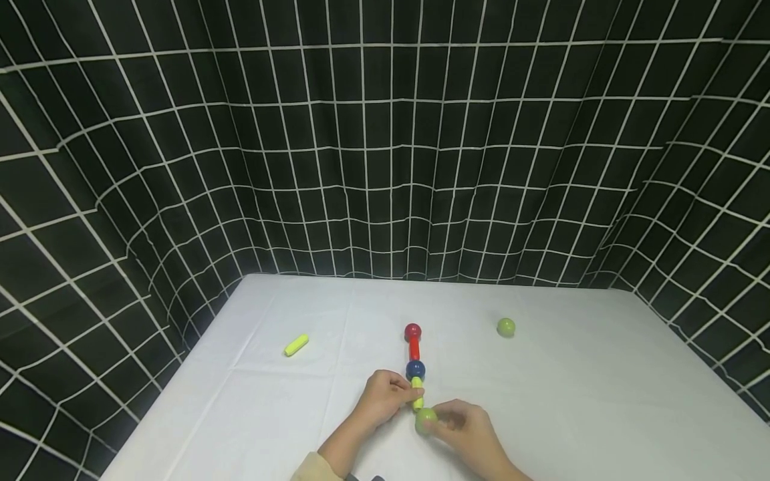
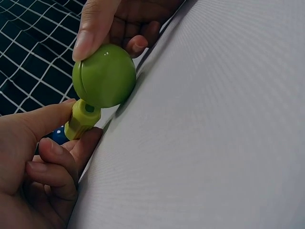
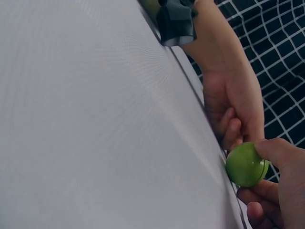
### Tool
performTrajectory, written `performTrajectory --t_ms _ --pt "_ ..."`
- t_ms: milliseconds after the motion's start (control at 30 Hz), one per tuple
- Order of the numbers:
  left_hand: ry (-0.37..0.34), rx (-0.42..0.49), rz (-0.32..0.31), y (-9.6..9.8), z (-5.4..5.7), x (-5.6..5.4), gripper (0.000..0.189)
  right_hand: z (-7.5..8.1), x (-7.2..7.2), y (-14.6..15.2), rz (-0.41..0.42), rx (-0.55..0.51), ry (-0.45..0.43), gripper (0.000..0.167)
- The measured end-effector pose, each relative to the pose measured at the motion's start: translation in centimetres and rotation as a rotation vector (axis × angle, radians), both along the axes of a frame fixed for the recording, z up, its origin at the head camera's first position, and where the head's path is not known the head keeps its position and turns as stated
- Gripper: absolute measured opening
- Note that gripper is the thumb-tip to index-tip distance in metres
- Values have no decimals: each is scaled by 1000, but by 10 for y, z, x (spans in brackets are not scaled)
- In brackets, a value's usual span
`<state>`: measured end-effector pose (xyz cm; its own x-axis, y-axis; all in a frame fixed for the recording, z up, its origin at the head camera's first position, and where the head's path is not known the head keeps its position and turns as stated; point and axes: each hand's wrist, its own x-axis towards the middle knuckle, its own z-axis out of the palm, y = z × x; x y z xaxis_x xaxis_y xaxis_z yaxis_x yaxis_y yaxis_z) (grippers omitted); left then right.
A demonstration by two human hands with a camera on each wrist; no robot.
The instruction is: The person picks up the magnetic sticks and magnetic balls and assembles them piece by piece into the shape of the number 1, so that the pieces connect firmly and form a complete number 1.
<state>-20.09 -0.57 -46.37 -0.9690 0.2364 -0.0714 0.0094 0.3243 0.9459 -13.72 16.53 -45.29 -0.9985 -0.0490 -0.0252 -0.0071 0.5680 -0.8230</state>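
My left hand [image 1: 383, 399] pinches a short yellow-green stick [image 2: 82, 120] between thumb and fingers. The stick's far end meets a blue ball [image 1: 415, 369], which joins a red stick [image 1: 414, 348] and then a red ball [image 1: 412, 332], all in one line on the table. At the near end of the yellow-green stick, my right hand [image 1: 469, 431] grips a green ball [image 1: 426, 421] between thumb and fingers. In the left wrist view the ball is against or very near the stick's holed end; whether they are joined I cannot tell.
Another yellow-green stick [image 1: 296, 345] lies to the left on the white-covered table [image 1: 240, 414]. A second green ball [image 1: 506, 327] sits toward the back right. Dark curtains with a white grid [image 1: 385, 167] surround the table's back and sides.
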Motion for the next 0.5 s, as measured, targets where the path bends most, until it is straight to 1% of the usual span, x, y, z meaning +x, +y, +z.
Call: performTrajectory --t_ms 100,267,500 --pt "1 -5 -1 0 0 0 26 -1 0 -1 12 7 18 41" --pt "10 -11 -2 0 1 1 26 0 1 -3 6 22 31 41" --pt "15 2 -13 0 1 1 27 2 1 -10 21 -2 43 41"
